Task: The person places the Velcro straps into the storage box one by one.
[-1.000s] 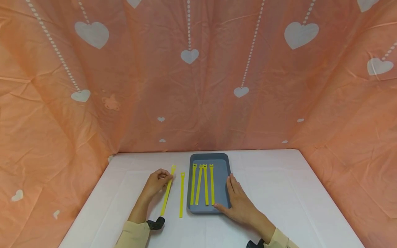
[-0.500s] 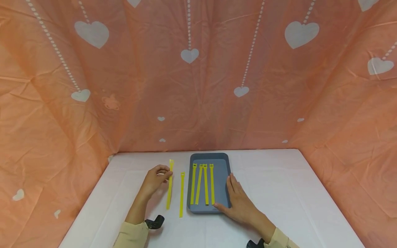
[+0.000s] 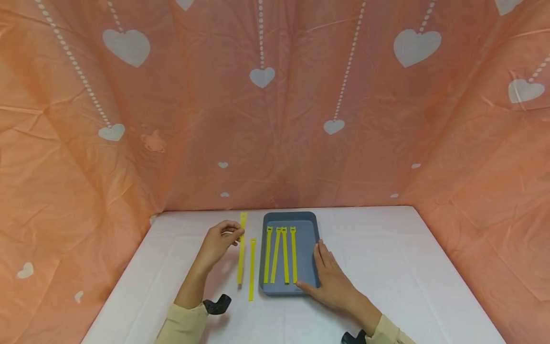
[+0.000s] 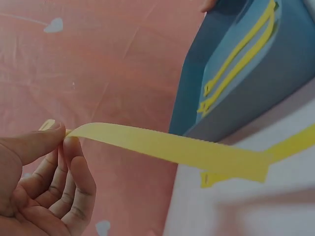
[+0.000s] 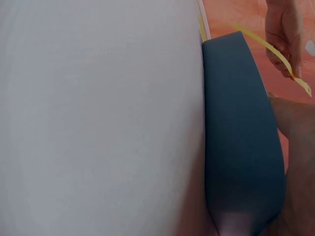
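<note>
My left hand (image 3: 216,246) pinches a yellow strap-style cable tie (image 3: 241,258) between thumb and fingertips, near its slotted head. In the left wrist view the rest of that tie (image 4: 162,145) arches away from the fingers above the table. A second yellow cable tie (image 3: 252,272) lies on the cloth, between the held one and a blue-grey tray (image 3: 308,253). Inside the tray several more ties (image 3: 285,258) lie lengthwise, two of them meeting at their heads. My right hand (image 3: 337,286) rests at the tray's near right corner, fingers extended along the side and thumb over the rim.
A white cloth (image 3: 399,267) covers the table. Behind it hangs an orange curtain (image 3: 292,167) with white hearts, also closing in both sides. Black wrist mounts (image 3: 217,304) stick out from both wrists, low over the table.
My left hand has lifted the pinched cable tie and carried it away from me and slightly right, its strap turning more upright in view. The right hand and tray have stayed put.
</note>
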Tool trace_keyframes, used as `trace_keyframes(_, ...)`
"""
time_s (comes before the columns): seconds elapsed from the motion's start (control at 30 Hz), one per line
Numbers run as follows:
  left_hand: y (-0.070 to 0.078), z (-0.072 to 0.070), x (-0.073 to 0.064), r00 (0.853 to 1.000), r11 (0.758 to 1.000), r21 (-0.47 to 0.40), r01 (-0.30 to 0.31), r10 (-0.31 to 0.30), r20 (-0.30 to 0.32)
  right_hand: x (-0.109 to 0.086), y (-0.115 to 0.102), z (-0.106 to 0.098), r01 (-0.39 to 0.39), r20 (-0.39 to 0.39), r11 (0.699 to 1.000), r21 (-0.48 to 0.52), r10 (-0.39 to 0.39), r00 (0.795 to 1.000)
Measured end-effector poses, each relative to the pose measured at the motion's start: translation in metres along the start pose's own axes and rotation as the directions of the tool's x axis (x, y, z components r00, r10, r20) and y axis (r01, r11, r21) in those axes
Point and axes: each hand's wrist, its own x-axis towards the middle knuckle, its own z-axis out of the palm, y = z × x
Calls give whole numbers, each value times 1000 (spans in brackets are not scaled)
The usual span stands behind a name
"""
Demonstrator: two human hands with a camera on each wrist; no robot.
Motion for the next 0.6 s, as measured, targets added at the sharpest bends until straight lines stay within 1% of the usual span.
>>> trace_keyframes(0.13,8,4,4,1000,1000,11,-10,10,20,-1,-1,-1,-2,3,1000,4,2,1000)
trace_keyframes(0.3,17,12,10,998,999,-12,-42,42,48,-1,-1,-1,-5,5,1000,4,5,1000)
trace_keyframes(0.47,22,24,14,995,997,-47,-58,61,83,-1,-1,-1,5,0,1000,-6,-5,1000)
trace_keyframes(0.6,24,36,15,991,997,-58,-51,57,117,-1,-1,-2,17,-5,1000,-10,-17,1000)
